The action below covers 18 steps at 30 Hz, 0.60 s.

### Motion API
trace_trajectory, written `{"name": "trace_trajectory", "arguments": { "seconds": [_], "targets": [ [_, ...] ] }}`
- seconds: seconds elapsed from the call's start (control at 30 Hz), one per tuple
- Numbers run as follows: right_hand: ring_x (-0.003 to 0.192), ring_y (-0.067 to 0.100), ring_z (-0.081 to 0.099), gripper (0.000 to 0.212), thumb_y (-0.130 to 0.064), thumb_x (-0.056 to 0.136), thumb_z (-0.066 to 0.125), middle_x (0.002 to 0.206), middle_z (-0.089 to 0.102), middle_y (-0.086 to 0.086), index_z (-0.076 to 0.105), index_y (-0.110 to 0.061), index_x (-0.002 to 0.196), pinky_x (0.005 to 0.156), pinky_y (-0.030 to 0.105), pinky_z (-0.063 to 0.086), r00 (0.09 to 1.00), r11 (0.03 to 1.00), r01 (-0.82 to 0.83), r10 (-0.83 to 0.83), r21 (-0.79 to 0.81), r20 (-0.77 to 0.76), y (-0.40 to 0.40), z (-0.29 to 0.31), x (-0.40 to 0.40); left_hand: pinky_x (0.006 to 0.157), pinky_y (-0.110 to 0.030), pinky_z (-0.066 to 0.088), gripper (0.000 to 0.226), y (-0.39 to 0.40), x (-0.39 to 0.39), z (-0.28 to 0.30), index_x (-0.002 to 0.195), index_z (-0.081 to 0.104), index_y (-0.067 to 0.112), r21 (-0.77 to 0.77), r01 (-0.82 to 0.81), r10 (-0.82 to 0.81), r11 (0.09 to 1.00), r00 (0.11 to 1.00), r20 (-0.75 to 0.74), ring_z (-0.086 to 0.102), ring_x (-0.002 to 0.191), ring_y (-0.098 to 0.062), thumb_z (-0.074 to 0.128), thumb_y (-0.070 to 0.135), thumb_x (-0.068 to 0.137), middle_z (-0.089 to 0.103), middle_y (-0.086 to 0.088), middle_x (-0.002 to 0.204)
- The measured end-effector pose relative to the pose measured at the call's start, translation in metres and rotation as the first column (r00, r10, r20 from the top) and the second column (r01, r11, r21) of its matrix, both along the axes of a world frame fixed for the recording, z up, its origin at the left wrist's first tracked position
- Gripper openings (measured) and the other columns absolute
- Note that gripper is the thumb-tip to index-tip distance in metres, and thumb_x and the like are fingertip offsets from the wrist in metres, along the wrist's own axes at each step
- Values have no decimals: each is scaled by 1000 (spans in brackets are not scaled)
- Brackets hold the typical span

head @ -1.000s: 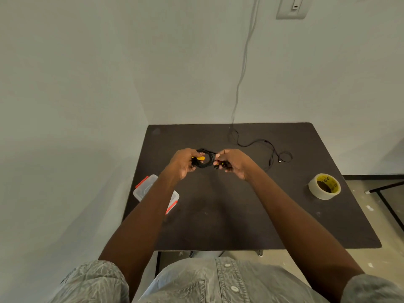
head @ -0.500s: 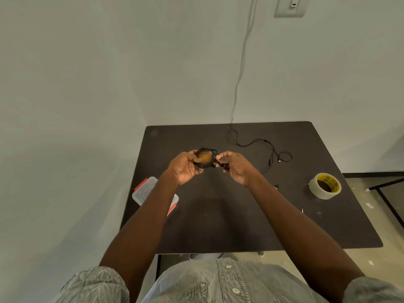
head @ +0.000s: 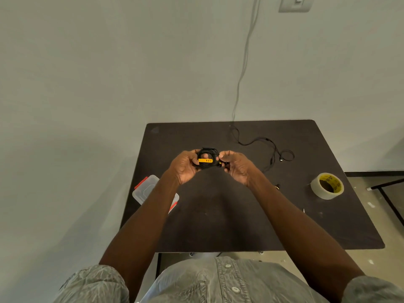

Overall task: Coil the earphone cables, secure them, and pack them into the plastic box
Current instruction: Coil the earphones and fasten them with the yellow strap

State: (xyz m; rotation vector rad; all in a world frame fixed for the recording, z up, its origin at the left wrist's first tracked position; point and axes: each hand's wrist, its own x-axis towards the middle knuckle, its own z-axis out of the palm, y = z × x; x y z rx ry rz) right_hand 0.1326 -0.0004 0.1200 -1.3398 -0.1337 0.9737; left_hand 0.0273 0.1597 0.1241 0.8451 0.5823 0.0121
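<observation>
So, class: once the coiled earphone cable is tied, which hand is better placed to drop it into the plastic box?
Probably the left hand: it grips the coiled cable, and the plastic box lies below its forearm.

The yellow tie (head: pixel 205 160) now lies flat across the coiled black cable (head: pixel 207 152), where earlier it sat bunched at the left hand (head: pixel 185 166).

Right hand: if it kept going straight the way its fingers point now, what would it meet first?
The right hand points left at the coiled black cable with its yellow tie, which it already pinches. Just beyond that is the left hand holding the coil's other side. Depth looks roughly equal, though one view cannot confirm it.
</observation>
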Motion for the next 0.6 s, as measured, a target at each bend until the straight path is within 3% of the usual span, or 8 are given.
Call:
{"name": "trace_trajectory", "arguments": {
  "seconds": [0.13, 0.3, 0.47, 0.53, 0.6],
  "targets": [
    [62, 11, 55, 15, 3, 86, 63, 72, 68, 2, 64, -10, 91, 56, 23, 36, 999, 999, -19, 20, -39, 31, 3, -2, 9, 74, -34, 58, 62, 4, 8, -2, 119, 52, -4, -54, -47, 46, 997, 999, -19, 59, 83, -22, 28, -16, 63, 62, -14, 91],
    [59, 8, 56, 14, 1, 86, 65, 68, 66, -2, 63, -13, 86, 53, 19, 37, 992, 998, -37, 43, -57, 120, 6, -4, 9, 80, -37, 55, 61, 2, 11, -2, 107, 55, -1, -132, -82, 81, 988, 997, -20, 53, 81, -21, 30, -16, 53, 67, -9, 78],
    [73, 9, 55, 16, -2, 86, 60, 82, 67, -1, 67, -16, 91, 61, 25, 33, 964, 993, -49, 76, -112, 256, 7, -5, 5, 69, -22, 53, 52, 3, 10, -7, 111, 53, -5, -209, -158, 161, 965, 987, -3, 50, 51, -9, 27, -15, 68, 59, -7, 70],
    [82, 10, 53, 18, -12, 79, 60, 88, 67, -2, 70, -19, 92, 66, 29, 33, 966, 992, -51, 79, -119, 246, 8, -5, 4, 74, -21, 46, 47, 1, 10, -9, 110, 53, -4, -238, -176, 184, 955, 983, 12, 48, 45, -8, 24, -15, 75, 60, -6, 68],
    [90, 13, 52, 26, -29, 73, 61, 97, 67, 0, 70, -20, 95, 71, 32, 33, 975, 991, -67, 89, -115, 201, 10, -4, 2, 72, -23, 48, 48, -2, 9, -7, 106, 55, -2, -258, -179, 191, 949, 981, 24, 48, 45, -7, 29, -14, 68, 60, -6, 68]
  ]
}}
